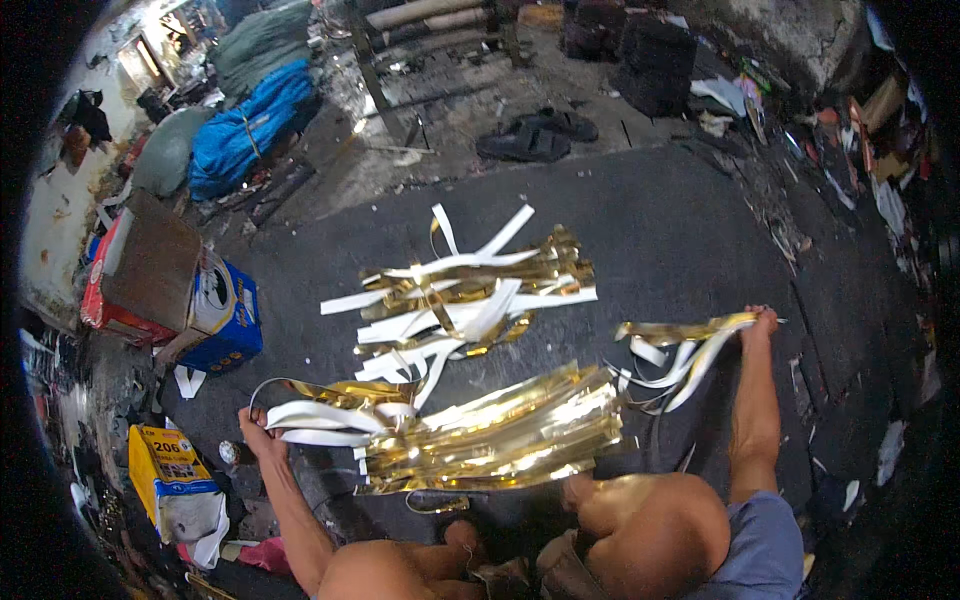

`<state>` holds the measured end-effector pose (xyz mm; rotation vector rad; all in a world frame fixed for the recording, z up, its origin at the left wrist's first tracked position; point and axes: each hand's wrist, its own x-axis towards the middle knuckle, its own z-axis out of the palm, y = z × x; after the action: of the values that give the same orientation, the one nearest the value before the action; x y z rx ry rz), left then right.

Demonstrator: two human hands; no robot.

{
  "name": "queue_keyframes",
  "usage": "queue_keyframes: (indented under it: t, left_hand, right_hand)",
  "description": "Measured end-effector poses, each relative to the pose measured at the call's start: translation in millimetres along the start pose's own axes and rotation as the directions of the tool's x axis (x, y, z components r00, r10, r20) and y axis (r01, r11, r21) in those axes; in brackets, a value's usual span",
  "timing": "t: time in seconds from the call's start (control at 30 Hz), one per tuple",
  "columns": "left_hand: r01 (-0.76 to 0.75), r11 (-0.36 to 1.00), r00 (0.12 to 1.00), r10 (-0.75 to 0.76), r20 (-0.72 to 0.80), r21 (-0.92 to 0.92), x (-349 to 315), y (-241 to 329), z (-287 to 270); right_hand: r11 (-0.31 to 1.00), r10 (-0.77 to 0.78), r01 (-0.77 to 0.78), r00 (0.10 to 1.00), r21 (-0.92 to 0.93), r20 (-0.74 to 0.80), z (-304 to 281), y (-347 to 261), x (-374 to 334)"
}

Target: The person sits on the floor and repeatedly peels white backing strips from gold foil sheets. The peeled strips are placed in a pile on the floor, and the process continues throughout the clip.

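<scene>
My left hand (262, 432), at the left, is closed round the ends of several white and gold strips (325, 415). They reach toward a wide bundle of shiny gold strips (500, 430) lying just before my knees. Out to the right, my right hand (762, 320) grips one end of a smaller bunch of gold-and-white strips (690, 365), whose loose ends hang toward the middle. Beyond the gold bundle, a loose pile of white and gold strips (470, 290) is spread on the dark mat (660, 220). One short gold loop (437, 502) rests near my feet.
At the left stand a blue carton (225, 315), a red-sided box (120, 270) and a yellow carton (165, 465). Black sandals (535, 138) sit beyond the mat's far edge. A blue tarp bundle (250, 130) lies at the far left. Scraps litter the right side.
</scene>
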<state>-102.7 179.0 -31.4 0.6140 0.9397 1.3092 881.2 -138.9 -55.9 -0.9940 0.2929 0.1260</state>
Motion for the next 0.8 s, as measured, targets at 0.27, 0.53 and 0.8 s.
queue_keyframes:
  t: [0.27, 0.53, 0.8]
  left_hand:
    - [-0.357, 0.619, 0.934, 0.235, 0.268, 0.699, -58.0, 17.7, 295.2]
    - [-0.667, 0.580, 0.745, 0.523, 0.413, 0.468, -73.4, 39.4, 462.4]
    - [-0.791, 0.247, 0.600, 0.493, 0.631, 0.559, -47.5, 137.6, 445.4]
  right_hand:
    - [0.625, 0.021, 0.679, 0.478, -0.384, 0.878, 194.0, -33.5, -270.0]
    - [0.561, 0.041, 0.736, -0.481, 0.378, 0.876, 290.8, 17.4, -542.5]
    - [0.964, -0.256, 0.043, -0.114, 0.262, 0.960, 393.2, 50.2, -630.7]
